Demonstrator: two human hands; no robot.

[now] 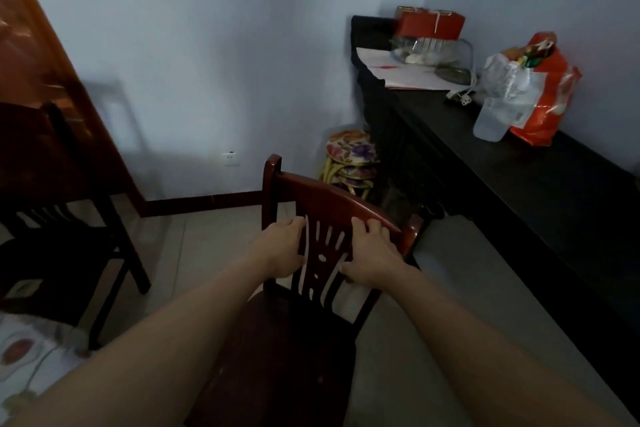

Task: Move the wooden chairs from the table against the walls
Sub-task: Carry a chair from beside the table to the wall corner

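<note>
A reddish-brown wooden chair (332, 198) with a slatted back stands in front of me, its back turned toward the far wall. My left hand (277, 246) grips the left side of the backrest. My right hand (372, 253) grips the right side of the backrest, with its fingers curled over the top rail. A second dark wooden chair (59, 232) stands at the left, close to the wall. The table with a flowered cloth (24, 357) shows at the lower left corner.
A long black sideboard (519, 163) runs along the right wall, carrying red boxes (429, 22), a glass bowl (433, 52), a plastic bottle (495, 114) and an orange bag (547, 97). Stacked flowered stools (349, 159) sit in the corner. A wooden door (31, 45) is at the left.
</note>
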